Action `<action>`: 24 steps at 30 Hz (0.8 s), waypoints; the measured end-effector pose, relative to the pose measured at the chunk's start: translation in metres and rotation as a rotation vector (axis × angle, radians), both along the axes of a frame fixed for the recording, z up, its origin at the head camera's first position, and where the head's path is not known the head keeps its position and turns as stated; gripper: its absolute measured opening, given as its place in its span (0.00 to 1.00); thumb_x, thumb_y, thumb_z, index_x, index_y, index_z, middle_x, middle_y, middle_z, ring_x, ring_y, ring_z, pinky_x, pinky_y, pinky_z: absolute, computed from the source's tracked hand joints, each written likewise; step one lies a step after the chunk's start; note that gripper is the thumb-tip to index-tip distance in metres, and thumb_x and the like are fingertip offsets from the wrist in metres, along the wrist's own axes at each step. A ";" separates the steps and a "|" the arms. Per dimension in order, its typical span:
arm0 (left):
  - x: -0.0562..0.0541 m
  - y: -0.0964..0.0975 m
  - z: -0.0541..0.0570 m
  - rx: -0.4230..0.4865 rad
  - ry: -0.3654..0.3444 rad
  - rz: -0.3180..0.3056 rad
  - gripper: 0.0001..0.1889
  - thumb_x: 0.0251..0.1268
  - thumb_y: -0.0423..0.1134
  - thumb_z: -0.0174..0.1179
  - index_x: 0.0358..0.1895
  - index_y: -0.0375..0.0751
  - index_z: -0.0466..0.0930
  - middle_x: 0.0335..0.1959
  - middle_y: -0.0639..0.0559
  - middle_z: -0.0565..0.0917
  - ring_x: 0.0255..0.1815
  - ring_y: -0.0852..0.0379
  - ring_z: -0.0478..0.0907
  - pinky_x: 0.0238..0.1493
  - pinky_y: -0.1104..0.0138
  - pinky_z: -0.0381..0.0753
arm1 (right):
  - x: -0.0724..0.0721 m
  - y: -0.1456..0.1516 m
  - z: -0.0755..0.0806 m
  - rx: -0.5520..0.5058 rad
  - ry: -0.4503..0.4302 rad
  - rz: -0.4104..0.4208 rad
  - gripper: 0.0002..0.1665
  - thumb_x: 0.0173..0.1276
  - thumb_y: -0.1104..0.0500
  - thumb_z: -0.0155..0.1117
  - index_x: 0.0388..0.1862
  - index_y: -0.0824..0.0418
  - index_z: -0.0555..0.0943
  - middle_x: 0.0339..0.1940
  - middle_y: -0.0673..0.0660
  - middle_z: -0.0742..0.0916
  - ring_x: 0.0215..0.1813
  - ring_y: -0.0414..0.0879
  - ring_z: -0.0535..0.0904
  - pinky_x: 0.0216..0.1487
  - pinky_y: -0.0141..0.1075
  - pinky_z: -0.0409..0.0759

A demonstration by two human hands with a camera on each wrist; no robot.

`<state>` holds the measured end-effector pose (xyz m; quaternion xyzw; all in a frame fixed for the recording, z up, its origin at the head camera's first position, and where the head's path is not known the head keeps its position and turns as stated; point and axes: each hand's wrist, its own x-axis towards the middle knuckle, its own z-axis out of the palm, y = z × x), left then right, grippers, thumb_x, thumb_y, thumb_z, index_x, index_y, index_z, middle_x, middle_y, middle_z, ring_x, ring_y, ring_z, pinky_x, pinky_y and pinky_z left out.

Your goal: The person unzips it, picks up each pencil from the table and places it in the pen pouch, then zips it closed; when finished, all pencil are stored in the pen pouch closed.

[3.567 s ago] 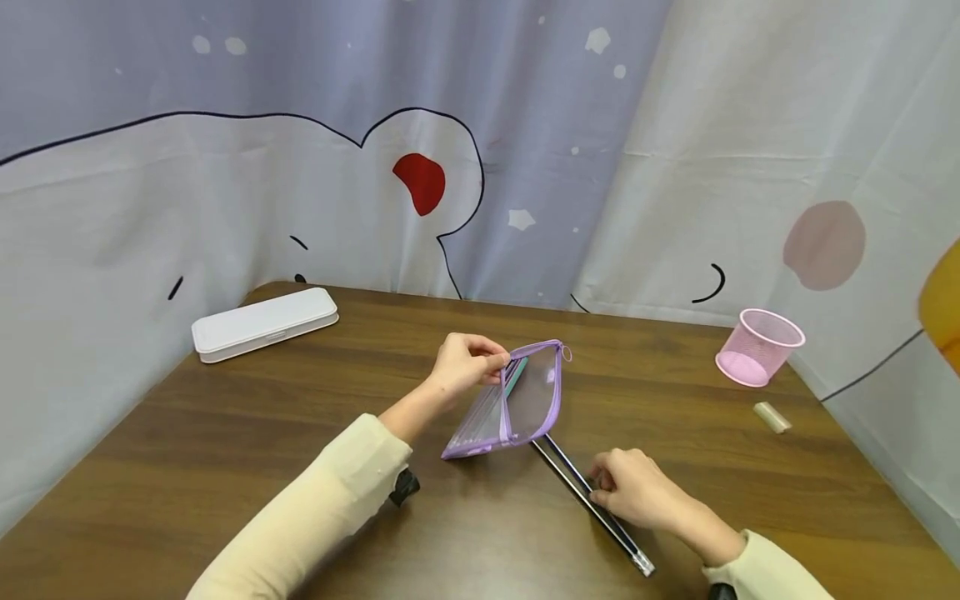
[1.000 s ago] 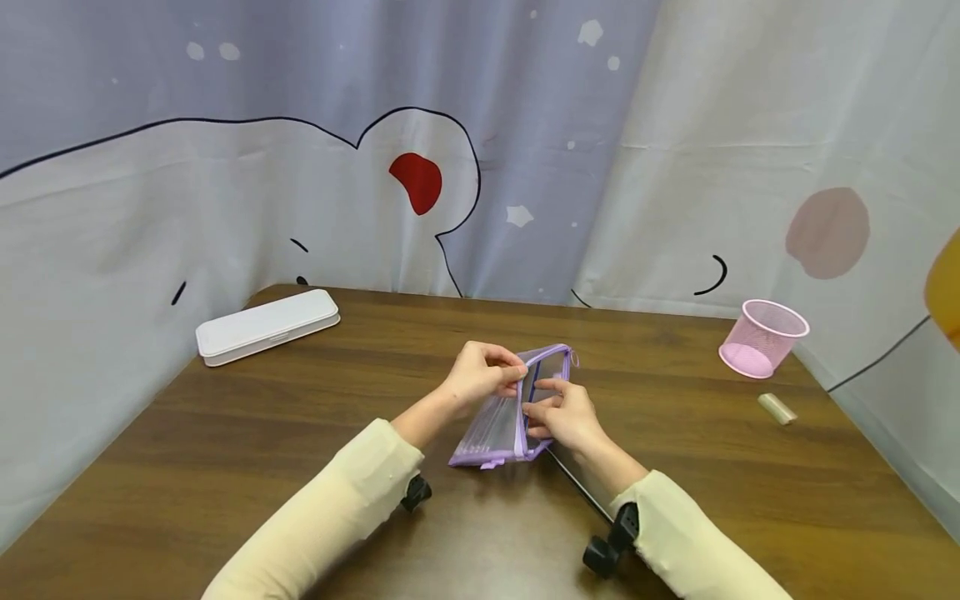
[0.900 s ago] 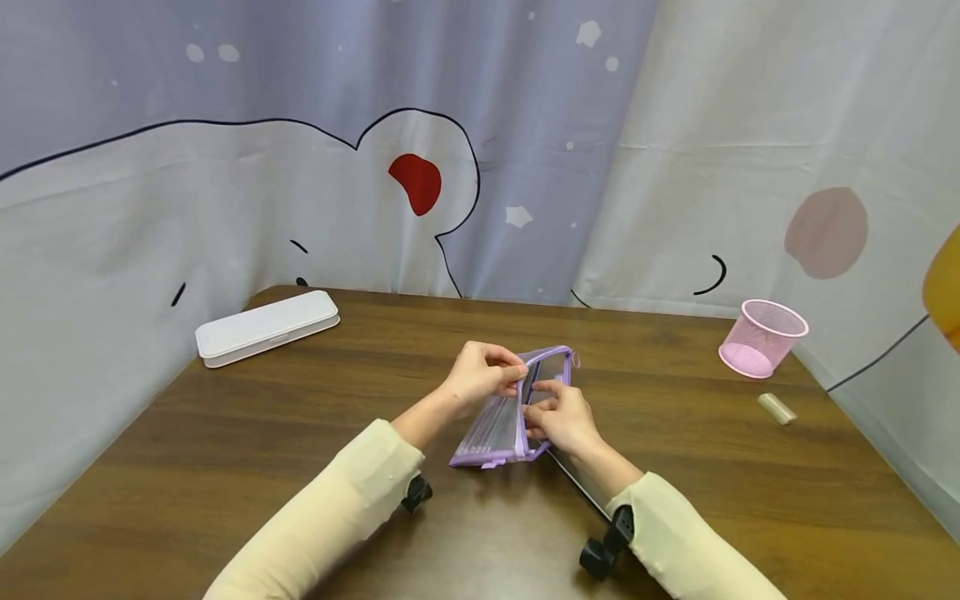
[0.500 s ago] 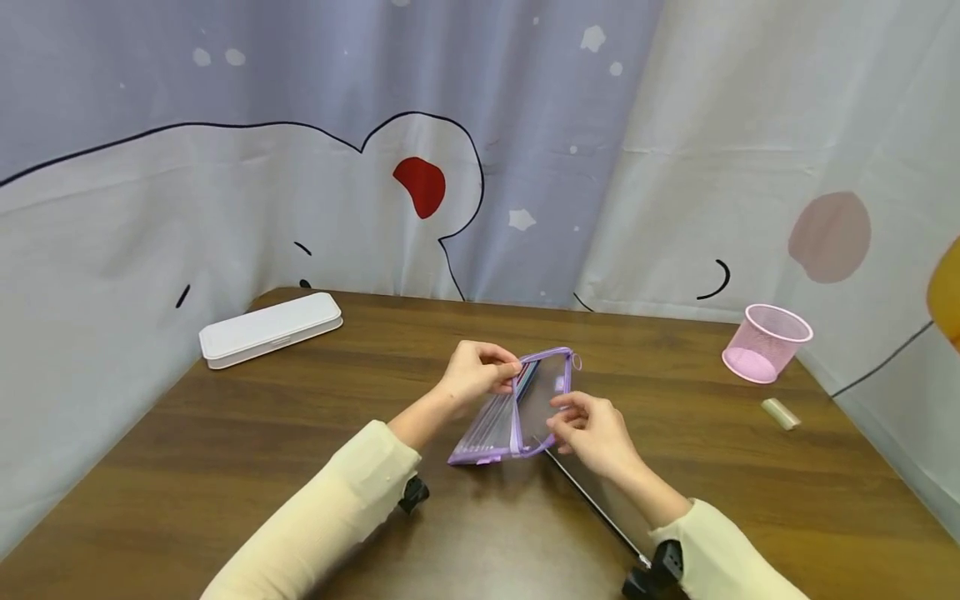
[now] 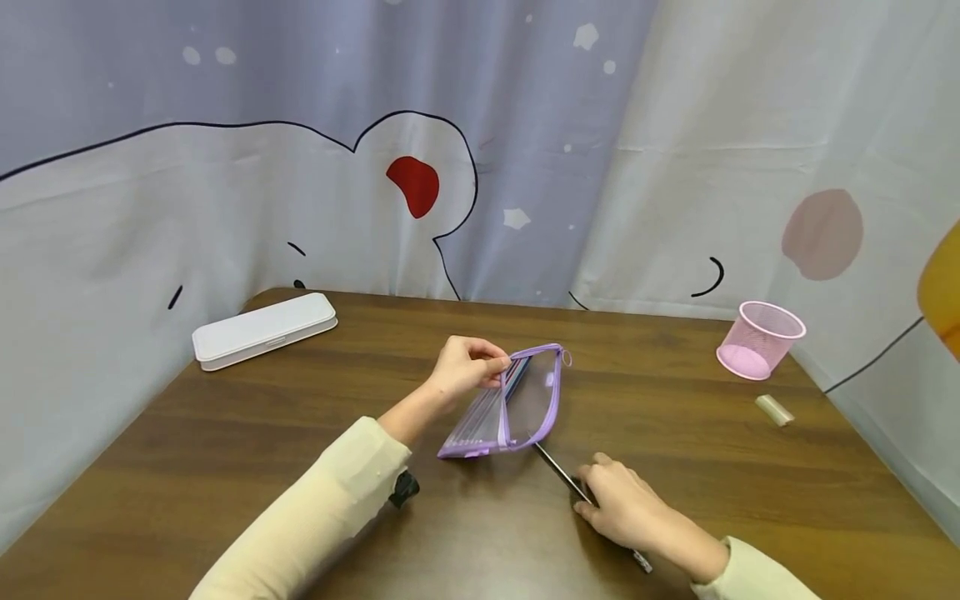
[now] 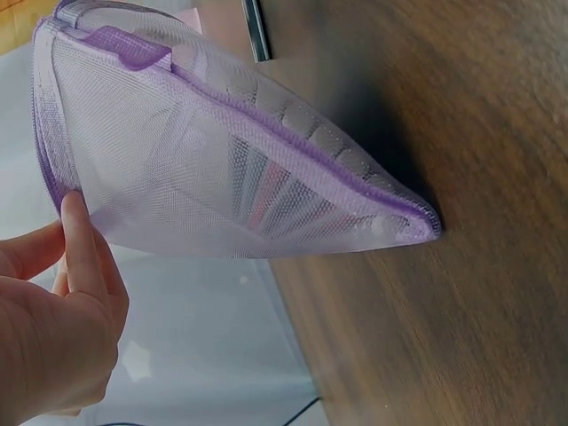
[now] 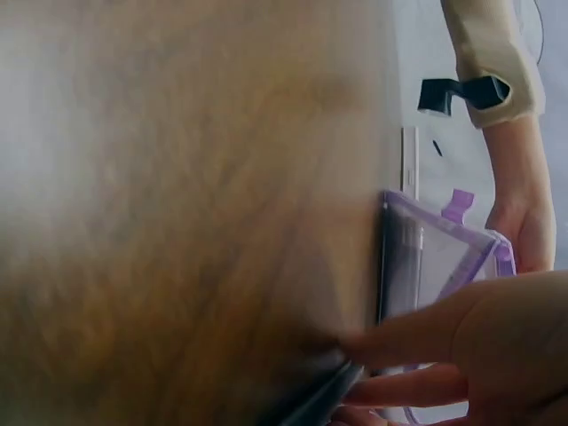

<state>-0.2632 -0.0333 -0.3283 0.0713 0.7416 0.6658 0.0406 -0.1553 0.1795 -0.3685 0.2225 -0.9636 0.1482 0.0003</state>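
In the head view my left hand (image 5: 468,367) pinches the rim of a purple mesh zip pencil pouch (image 5: 531,408) between thumb and fingers, holding its mouth open to the right. Several coloured pencils (image 6: 275,195) show through the mesh in the left wrist view. A dark pencil (image 5: 557,467) with a metal ferrule and white eraser end lies slantwise on the table, its far end by the pouch. My right hand (image 5: 622,504) is down over it, thumb and fingertips closed about its shaft. In the right wrist view the thumb meets the blurred pencil (image 7: 319,390).
A white pencil case (image 5: 265,331) stands at the back left of the wooden table (image 5: 247,450). At the right are a pink mesh pen cup (image 5: 759,342) and a small pale eraser-like block (image 5: 774,410). A patterned curtain (image 5: 300,192) hangs behind the table.
Two pencils lay on the table; now one does. My right hand reached into the pouch with a pencil, came out without it, and moved down-right onto the other. The left hand kept its pinch.
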 end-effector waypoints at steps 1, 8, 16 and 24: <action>0.000 0.000 0.000 0.000 0.001 0.001 0.08 0.52 0.26 0.58 0.35 0.23 0.78 0.23 0.45 0.79 0.16 0.64 0.75 0.27 0.68 0.85 | 0.001 -0.001 -0.001 0.009 0.017 -0.006 0.06 0.48 0.65 0.65 0.27 0.62 0.78 0.21 0.50 0.71 0.22 0.40 0.65 0.16 0.28 0.63; -0.002 -0.001 -0.001 -0.009 -0.004 0.008 0.07 0.53 0.27 0.58 0.34 0.24 0.79 0.24 0.43 0.79 0.17 0.63 0.76 0.32 0.62 0.85 | 0.003 -0.003 -0.006 -0.014 0.061 -0.030 0.10 0.44 0.72 0.58 0.17 0.58 0.73 0.17 0.48 0.69 0.19 0.40 0.63 0.14 0.28 0.60; 0.001 -0.005 -0.001 0.013 0.043 -0.008 0.05 0.52 0.27 0.59 0.30 0.26 0.80 0.23 0.42 0.81 0.17 0.63 0.76 0.29 0.65 0.85 | 0.002 0.010 -0.005 -0.101 0.036 0.049 0.10 0.39 0.70 0.57 0.14 0.55 0.70 0.14 0.44 0.69 0.19 0.33 0.60 0.16 0.23 0.59; -0.006 -0.006 -0.002 0.005 -0.011 0.016 0.09 0.53 0.27 0.58 0.36 0.22 0.78 0.25 0.41 0.79 0.17 0.64 0.75 0.28 0.67 0.85 | 0.001 0.031 0.003 -0.197 -0.121 -0.062 0.14 0.44 0.66 0.60 0.33 0.65 0.81 0.21 0.46 0.78 0.24 0.32 0.69 0.25 0.23 0.70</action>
